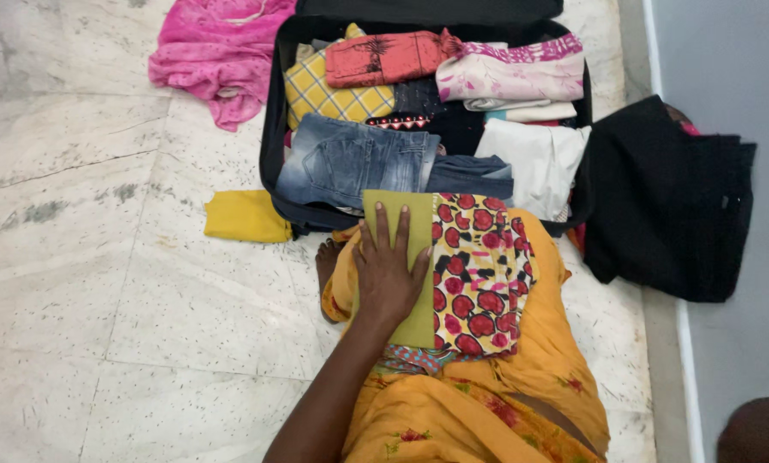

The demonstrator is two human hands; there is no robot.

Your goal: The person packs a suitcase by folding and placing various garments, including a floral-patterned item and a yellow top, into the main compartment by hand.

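— One hand in view, the left of the two hands: fingers spread flat, palm pressing down on a folded olive-green cloth. Right hand not seen.

— Where does that cloth lie?

— On the person's lap, over the orange garment, touching a folded red-and-yellow floral cloth just beside it on the right.

— Beyond the lap?

— Open black suitcase on the marble floor. Nearest inside: folded jeans; then a white garment, a yellow checked cloth, a red-orange fold.

— Outside the case?

— Yellow folded cloth at its left corner, black garment right, pink fabric far left.
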